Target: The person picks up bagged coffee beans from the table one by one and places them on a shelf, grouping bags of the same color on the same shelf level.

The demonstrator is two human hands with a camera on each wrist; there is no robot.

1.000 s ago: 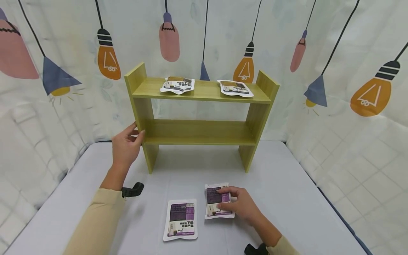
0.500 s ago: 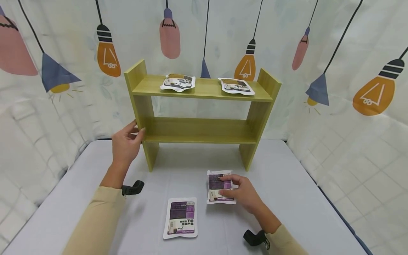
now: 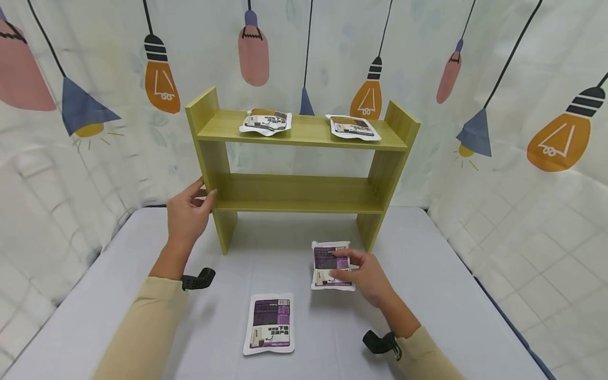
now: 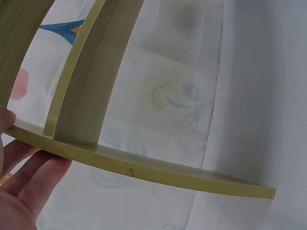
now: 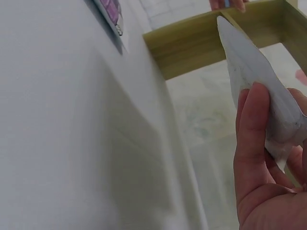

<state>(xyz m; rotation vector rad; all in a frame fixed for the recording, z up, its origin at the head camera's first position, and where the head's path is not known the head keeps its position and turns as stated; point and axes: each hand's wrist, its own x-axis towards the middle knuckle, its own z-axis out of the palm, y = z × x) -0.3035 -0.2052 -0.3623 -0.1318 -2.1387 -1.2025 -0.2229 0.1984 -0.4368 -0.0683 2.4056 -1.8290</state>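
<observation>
One packet (image 3: 325, 265) is pinched by the right hand (image 3: 369, 275) above the table (image 3: 218, 327), in front of the shelf (image 3: 296, 194) and toward its right end, its long axis pointed roughly at the boards. The shelf's left side is gripped by the left hand (image 3: 187, 217), well apart from that packet, so the right is nearer.

Has both arms (image 3: 142, 327) stuck out front, grips up higher with left hand (image 3: 186, 219), pinches lower down with right hand (image 3: 369, 275).
</observation>
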